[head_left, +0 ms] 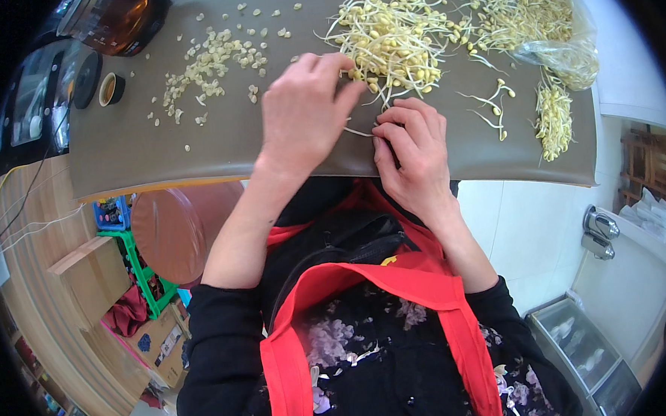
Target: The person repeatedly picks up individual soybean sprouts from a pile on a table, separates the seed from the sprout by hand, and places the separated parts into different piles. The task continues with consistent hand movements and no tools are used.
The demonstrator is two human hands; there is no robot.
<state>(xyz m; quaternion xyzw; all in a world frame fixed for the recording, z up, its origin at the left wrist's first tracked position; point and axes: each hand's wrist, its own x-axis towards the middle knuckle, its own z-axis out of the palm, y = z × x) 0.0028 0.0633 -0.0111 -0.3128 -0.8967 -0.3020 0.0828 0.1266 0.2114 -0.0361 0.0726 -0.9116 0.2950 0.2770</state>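
Note:
A large heap of soybean sprouts (pixel 395 41) lies on the brown table covering (pixel 222 140). My left hand (pixel 307 102) is at the heap's left edge, thumb and forefinger bent towards the sprouts; whether it grips one cannot be made out. My right hand (pixel 412 147) rests below the heap with curled fingers, and a sprout stem (pixel 358 132) reaches to its fingertips, held there. Loose pale seed hulls (pixel 209 59) are scattered to the left. Several separate sprouts (pixel 497 109) lie right of my right hand, beside a neat bundle of sprouts (pixel 554 120).
A clear plastic bag (pixel 576 48) with more sprouts sits at the far right. At the upper left stand a glass pot of brown liquid (pixel 122 21), a small cup (pixel 112 89) and a dark lid (pixel 87 81). A round brown stool (pixel 170 230) is under the table edge.

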